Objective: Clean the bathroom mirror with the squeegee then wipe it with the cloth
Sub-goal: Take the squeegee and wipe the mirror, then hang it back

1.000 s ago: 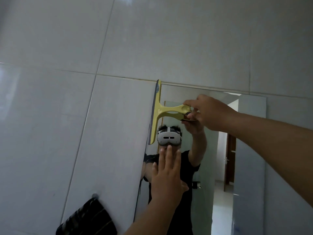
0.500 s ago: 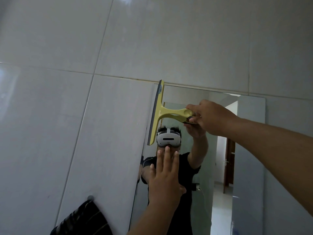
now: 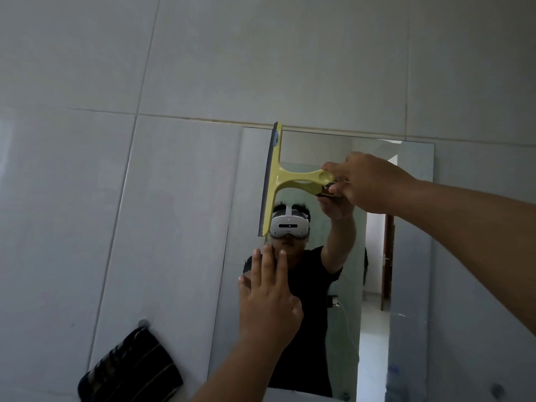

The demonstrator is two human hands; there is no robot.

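A frameless mirror (image 3: 406,242) hangs on the grey tiled wall. My right hand (image 3: 367,182) grips the handle of a yellow squeegee (image 3: 278,181), whose blade stands vertical against the glass in the mirror's upper left part, a little in from the left edge. My left hand (image 3: 268,297) is pressed flat on the lower left of the mirror, fingers spread, holding nothing. A dark striped cloth (image 3: 130,369) hangs from a wall hook to the left of the mirror, low down.
Large grey wall tiles (image 3: 116,198) surround the mirror. The hook (image 3: 143,323) holds the cloth at its top. The mirror reflects a person in a black shirt with a headset and an open doorway behind.
The squeegee blade has slid right, off the mirror's left edge and onto the glass. My left hand stays flat on the mirror. The view has shifted slightly.
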